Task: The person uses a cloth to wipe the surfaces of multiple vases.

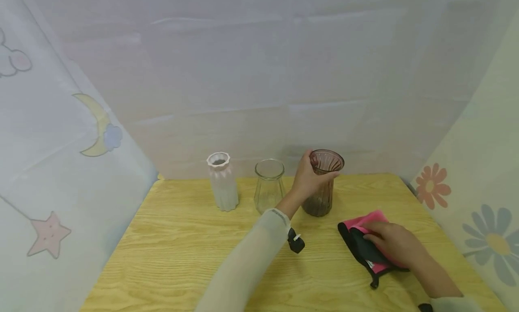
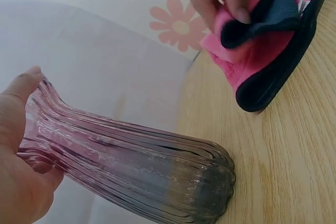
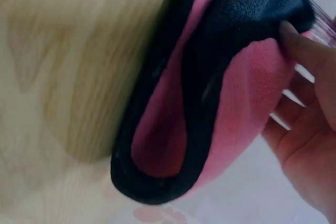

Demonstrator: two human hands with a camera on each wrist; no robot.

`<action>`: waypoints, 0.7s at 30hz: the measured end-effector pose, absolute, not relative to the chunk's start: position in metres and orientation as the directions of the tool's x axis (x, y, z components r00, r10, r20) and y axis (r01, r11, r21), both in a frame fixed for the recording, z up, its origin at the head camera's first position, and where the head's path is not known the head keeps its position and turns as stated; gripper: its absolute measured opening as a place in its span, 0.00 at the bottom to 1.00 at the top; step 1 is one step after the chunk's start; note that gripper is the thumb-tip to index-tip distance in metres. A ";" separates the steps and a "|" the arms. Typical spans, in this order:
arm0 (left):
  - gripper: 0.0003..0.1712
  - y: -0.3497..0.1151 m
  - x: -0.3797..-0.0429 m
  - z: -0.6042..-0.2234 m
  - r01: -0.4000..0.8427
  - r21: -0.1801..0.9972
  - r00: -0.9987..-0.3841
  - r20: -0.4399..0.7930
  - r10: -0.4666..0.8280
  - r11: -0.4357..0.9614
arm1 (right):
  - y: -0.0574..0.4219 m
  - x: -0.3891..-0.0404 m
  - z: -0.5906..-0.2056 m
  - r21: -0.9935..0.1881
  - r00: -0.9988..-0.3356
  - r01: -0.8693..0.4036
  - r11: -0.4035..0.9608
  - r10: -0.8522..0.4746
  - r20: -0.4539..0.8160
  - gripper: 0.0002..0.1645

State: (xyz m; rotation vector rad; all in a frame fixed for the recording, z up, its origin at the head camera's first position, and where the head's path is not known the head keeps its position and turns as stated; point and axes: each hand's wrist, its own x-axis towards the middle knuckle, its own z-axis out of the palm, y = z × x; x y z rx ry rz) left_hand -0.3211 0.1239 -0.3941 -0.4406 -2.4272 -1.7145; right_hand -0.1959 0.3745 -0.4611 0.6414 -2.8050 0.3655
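My left hand (image 1: 309,180) grips the upper part of a ribbed glass vase (image 1: 320,199), pinkish at the rim and greyer toward the base. In the left wrist view, the thumb and fingers lie around the neck of that vase (image 2: 136,161), whose base is at the table. To the right, my right hand (image 1: 395,242) pinches a folded pink and dark cloth (image 1: 361,246) with black edging and a small loop. The right wrist view shows the thumb on the dark face of the cloth (image 3: 247,77) and the fingers behind its pink side.
Left of the gripped vase stand a clear glass vase (image 1: 269,192), partly behind my left forearm, and a white fluted vase (image 1: 224,186). All are near the back edge of the wood-grain table (image 1: 174,253). A pale sheet wall (image 1: 243,78) rises close behind.
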 end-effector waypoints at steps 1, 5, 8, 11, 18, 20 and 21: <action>0.62 0.125 -0.322 -0.395 0.311 0.897 -0.949 0.275 0.153 0.313 | 0.373 -0.196 -0.463 -0.199 -0.882 -0.449 0.871 -0.396 0.256 0.09; 0.62 0.125 -0.324 -0.396 0.293 0.904 -0.955 0.259 0.145 0.312 | 0.368 -0.199 -0.467 -0.232 -0.899 -0.437 0.869 -0.416 0.134 0.07; 0.63 0.124 -0.327 -0.396 0.291 0.906 -0.955 0.257 0.147 0.308 | 0.361 -0.203 -0.465 -0.255 -0.907 -0.420 0.871 -0.413 0.085 0.06; 0.63 0.123 -0.328 -0.396 0.304 0.900 -0.951 0.267 0.158 0.313 | 0.353 -0.205 -0.461 -0.260 -0.918 -0.396 0.881 -0.387 0.087 0.07; 0.61 0.113 -0.318 -0.398 0.310 0.903 -0.946 0.263 0.187 0.298 | 0.332 -0.211 -0.452 -0.278 -0.906 -0.423 0.862 -0.394 0.155 0.23; 0.58 0.112 -0.313 -0.399 0.311 0.904 -0.945 0.261 0.197 0.295 | 0.327 -0.212 -0.449 -0.293 -0.907 -0.421 0.859 -0.390 0.159 0.23; 0.58 0.111 -0.310 -0.400 0.308 0.903 -0.945 0.255 0.204 0.299 | 0.325 -0.212 -0.448 -0.302 -0.908 -0.420 0.856 -0.389 0.158 0.24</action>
